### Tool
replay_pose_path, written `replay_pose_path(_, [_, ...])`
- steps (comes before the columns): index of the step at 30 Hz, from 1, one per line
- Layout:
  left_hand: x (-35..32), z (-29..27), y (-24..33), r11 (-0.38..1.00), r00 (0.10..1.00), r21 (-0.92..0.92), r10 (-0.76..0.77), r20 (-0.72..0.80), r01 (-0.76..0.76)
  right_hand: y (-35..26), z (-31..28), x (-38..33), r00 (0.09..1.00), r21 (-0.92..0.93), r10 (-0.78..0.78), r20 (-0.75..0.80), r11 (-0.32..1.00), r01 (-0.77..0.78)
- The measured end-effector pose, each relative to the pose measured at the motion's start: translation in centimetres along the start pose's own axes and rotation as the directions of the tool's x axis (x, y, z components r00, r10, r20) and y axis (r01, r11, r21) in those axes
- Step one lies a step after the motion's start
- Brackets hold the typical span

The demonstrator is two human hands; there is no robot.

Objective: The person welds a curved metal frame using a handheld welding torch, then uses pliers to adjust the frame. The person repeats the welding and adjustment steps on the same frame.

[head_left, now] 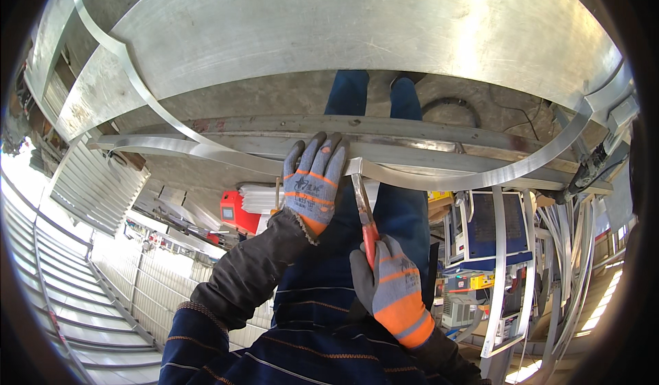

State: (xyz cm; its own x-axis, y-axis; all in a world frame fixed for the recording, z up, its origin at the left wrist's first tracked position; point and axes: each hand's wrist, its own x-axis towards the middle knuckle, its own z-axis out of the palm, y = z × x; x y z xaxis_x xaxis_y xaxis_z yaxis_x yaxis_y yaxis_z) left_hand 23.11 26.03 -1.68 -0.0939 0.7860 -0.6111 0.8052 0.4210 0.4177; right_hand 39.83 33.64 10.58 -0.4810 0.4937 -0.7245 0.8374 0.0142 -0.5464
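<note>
My left hand point(314, 181), in a grey and orange glove, lies with fingers stretched over a long, thin, curved metal strip point(439, 180). In my gloved right hand point(396, 287) is a red-handled metal tool point(364, 206), with my fingers wrapped around its grip. Its silver shaft points away from me. The tool's far end meets a small bright piece at the strip, just right of my left fingers; the exact kind of tool is not clear. Beneath the strip run straight grey metal rails point(405, 130).
A large curved metal sheet point(343, 31) spans the far side. My blue-trousered legs point(401, 213) extend below the rails. A red machine point(237, 211) stands at the left, and a blue-framed unit point(498, 224) at the right. Long bent strips point(501, 268) hang at the right.
</note>
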Motion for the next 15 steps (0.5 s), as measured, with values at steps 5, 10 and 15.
replay_pose_path(5, [0.0, 0.0, 0.0, 1.0, 1.0, 0.002, 0.005, -0.012, -0.005, -0.9, 0.0, 0.9, 0.997, 0.001, 0.059, 0.039, 0.998, -0.059])
replay_pose_path(10, [0.0, 0.1, 0.0, 1.0, 1.0, 0.007, 0.007, -0.011, -0.007, -1.7, -0.3, 1.3, 0.98, -0.093, 0.139, 0.14, 0.988, -0.127])
replay_pose_path(15, [-0.2, 0.2, -0.1, 1.0, 1.0, 0.005, 0.014, -0.018, -0.014, -0.8, -0.1, 1.1, 0.981, -0.093, 0.127, 0.148, 0.989, -0.114])
